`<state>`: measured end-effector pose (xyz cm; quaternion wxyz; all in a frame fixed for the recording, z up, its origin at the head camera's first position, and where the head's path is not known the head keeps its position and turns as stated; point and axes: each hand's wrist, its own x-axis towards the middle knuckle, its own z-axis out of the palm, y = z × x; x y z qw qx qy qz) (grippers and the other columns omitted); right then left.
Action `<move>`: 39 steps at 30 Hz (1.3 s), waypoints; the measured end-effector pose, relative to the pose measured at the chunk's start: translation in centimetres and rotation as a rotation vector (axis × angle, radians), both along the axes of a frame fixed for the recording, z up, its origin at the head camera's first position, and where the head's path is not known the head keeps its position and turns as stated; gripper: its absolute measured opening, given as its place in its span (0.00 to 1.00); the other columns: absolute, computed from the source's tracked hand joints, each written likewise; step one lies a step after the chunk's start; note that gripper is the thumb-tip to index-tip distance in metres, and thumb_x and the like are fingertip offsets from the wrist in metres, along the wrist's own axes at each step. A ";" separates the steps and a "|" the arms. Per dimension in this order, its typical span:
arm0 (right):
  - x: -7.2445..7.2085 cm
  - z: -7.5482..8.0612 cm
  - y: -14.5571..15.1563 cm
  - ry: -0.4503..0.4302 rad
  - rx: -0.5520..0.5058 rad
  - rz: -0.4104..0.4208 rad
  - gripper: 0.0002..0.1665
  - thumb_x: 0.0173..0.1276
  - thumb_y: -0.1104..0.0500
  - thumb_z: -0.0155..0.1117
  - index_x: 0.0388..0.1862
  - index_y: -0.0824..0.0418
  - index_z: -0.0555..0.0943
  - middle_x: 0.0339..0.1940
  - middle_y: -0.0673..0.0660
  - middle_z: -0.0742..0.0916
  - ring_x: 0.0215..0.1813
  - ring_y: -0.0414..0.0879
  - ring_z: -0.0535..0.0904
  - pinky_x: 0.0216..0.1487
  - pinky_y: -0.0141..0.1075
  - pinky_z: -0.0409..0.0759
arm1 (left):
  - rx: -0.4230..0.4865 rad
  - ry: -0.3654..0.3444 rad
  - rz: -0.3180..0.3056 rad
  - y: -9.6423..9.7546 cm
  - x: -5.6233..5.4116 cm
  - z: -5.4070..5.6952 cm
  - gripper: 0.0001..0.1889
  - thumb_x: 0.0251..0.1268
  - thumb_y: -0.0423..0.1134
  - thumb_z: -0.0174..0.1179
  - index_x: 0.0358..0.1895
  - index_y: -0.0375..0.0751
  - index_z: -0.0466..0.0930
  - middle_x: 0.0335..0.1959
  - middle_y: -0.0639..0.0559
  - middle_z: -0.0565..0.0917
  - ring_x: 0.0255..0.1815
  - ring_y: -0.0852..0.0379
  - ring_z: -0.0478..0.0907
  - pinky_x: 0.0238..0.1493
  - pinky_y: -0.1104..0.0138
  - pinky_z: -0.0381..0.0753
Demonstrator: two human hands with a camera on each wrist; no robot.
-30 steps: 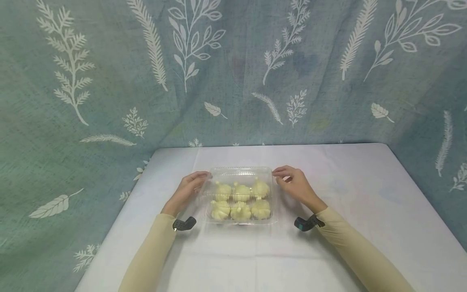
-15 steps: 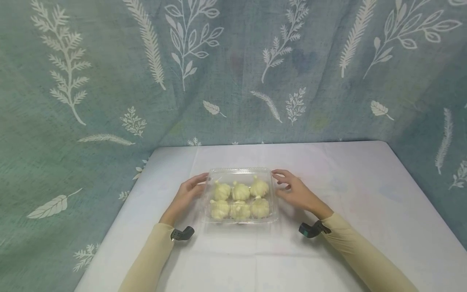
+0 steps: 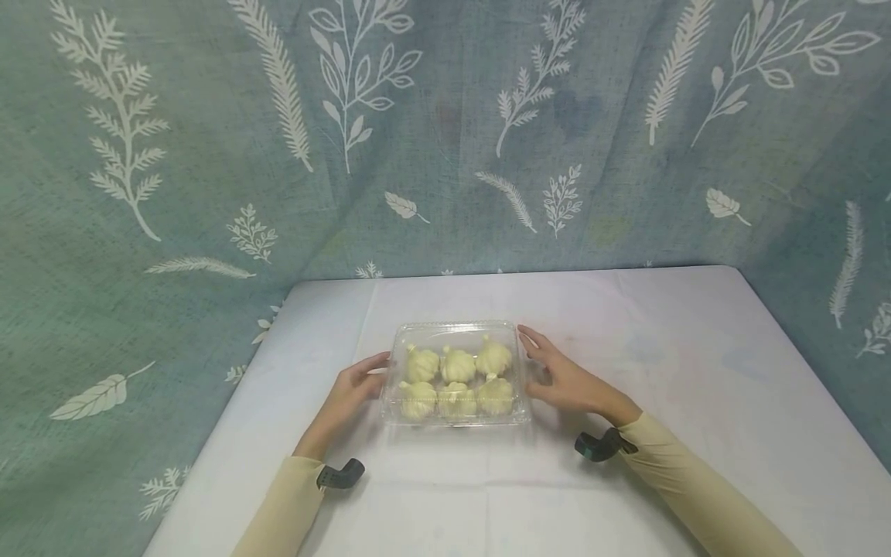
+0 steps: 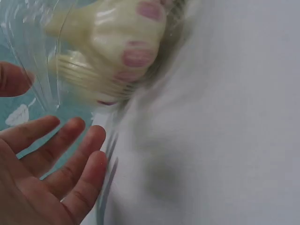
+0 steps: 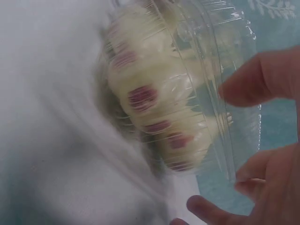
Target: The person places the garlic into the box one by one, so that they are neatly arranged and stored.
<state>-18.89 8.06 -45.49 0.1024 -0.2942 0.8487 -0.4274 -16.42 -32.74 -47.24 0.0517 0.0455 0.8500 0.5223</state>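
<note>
A clear plastic clamshell box (image 3: 455, 328) sits on the table in the head view, its lid lying over the base. Inside, several pale garlic bulbs (image 3: 458, 365) stand in two rows; purple patches mark the garlic (image 4: 124, 35) in the left wrist view. My left hand (image 3: 351, 391) is at the box's left side, fingers spread and relaxed, apart from the wall in the left wrist view. On the other side is my right hand (image 3: 567, 379), its fingers fairly straight by the back right corner. In the right wrist view its thumb (image 5: 248, 84) touches or nearly touches the rim.
A white cloth covers the table (image 3: 626, 495). Behind and to the left hangs a green-blue curtain (image 3: 445, 139) with white leaf prints. Dark camera mounts (image 3: 341, 473) are strapped to both wrists.
The lid has come down flatter over the garlic. My left hand has drawn back toward the left and nearer me; my right hand's fingers have straightened and the hand has slid slightly right.
</note>
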 end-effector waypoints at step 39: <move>4.2 -0.3 0.5 -0.220 -0.029 -0.035 0.57 0.70 0.45 0.69 0.85 0.64 0.49 0.76 0.67 0.69 0.50 0.45 0.79 0.47 0.34 0.81 | -0.055 -0.089 -0.057 0.1 5.5 0.9 0.20 0.74 0.42 0.57 0.56 0.27 0.83 0.37 0.39 0.90 0.35 0.60 0.85 0.36 0.70 0.88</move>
